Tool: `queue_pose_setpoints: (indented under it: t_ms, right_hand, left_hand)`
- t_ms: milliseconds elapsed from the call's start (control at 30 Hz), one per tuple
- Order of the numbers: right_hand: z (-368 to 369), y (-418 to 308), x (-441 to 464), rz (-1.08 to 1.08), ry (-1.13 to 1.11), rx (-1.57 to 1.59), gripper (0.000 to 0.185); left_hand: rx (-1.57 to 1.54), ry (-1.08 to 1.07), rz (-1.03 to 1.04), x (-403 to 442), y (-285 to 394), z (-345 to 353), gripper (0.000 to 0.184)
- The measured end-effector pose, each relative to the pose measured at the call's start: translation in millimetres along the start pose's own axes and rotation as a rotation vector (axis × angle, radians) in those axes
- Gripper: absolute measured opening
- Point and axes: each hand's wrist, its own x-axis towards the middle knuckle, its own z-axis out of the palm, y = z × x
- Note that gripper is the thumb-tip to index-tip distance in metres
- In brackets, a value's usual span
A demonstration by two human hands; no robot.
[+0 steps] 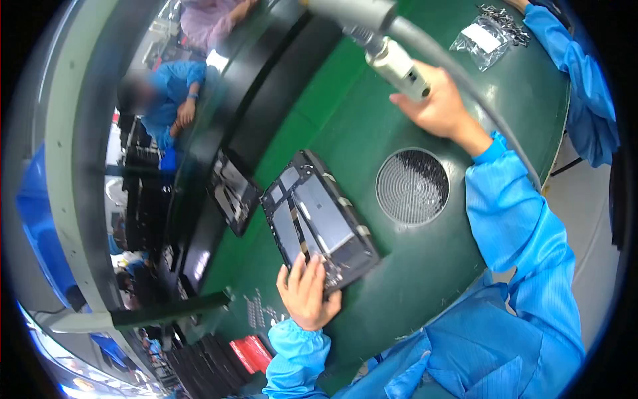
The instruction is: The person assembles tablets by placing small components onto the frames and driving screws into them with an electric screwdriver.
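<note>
An opened tablet-like device [332, 229] lies on the green table, its grey panels, ribbon cables and dark frame exposed. My left hand [306, 292] rests on its lower end, fingers spread on the inner parts and thumb by the edge. My right hand [438, 103] is raised above the table, closed around a pale tool [397, 70]. This tool joins a thick, pale cylindrical piece with a grey cable; its exact kind is unclear. Below the right hand sits a round ridged dish [412, 187] with small dark pieces, probably screws, toward its right side.
A second opened device [232, 189] lies at the table's left edge beside a dark rail. A clear bag [480, 41] and loose black parts [506, 23] sit at the far end near a co-worker's blue sleeve [565, 53]. A red packet [251, 354] lies lower left.
</note>
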Motion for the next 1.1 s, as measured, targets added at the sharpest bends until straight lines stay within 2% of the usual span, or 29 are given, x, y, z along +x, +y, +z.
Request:
queue_pose_setpoints:
  t_ms: [33, 67, 100, 200, 267, 367, 600, 700, 733, 833, 867, 967, 1100]
  right_hand:
    - [-8, 4, 3, -0.024, -0.005, 0.053, 0.044]
    - [-11, 7, 5, -0.083, 0.092, 0.043, 0.039]
    - [32, -9, 13, -0.128, 0.17, 0.174, 0.039]
    - [12, -44, -10, 0.035, -0.034, 0.362, 0.037]
    - [16, -66, -21, 0.118, -0.088, 0.609, 0.033]
    - [29, -85, -34, 0.177, -0.168, 0.789, 0.03]
    - [51, -100, -59, 0.231, -0.214, 0.85, 0.028]
    - [58, -90, -52, 0.247, -0.243, 0.829, 0.029]
    - [60, -89, -53, 0.249, -0.242, 0.823, 0.03]
    - [64, -90, -57, 0.237, -0.256, 0.798, 0.029]
    - [65, -90, -58, 0.239, -0.259, 0.782, 0.028]
    - [66, -93, -60, 0.239, -0.272, 0.743, 0.027]
    - [65, -96, -62, 0.234, -0.278, 0.731, 0.026]
  left_hand:
    - [-0.046, 0.0, 0.001, -7, 19, 1, 0.061]
    - [-0.116, 0.036, -0.001, -13, 36, 5, 0.061]
    - [-0.084, 0.025, 0.022, -34, 8, 5, 0.061]
    - [-0.272, -0.048, 0.052, -59, 40, 12, 0.057]
    - [-0.38, 0.0, 0.015, -64, 48, 21, 0.054]
    - [-0.419, 0.017, 0.002, -53, 44, 22, 0.05]
    - [-0.404, 0.031, -0.015, -41, 37, 22, 0.054]
    - [-0.526, 0.109, -0.023, -30, 30, 24, 0.051]
    - [-0.589, 0.194, 0.036, -35, 26, 25, 0.041]
    - [-0.618, 0.325, 0.048, -49, 18, 24, 0.034]
    - [-0.563, 0.293, -0.051, -50, 18, 18, 0.032]
    - [-0.666, 0.407, -0.268, -59, 19, 19, 0.024]
    - [-0.603, 0.374, -0.355, -70, 6, 12, 0.015]
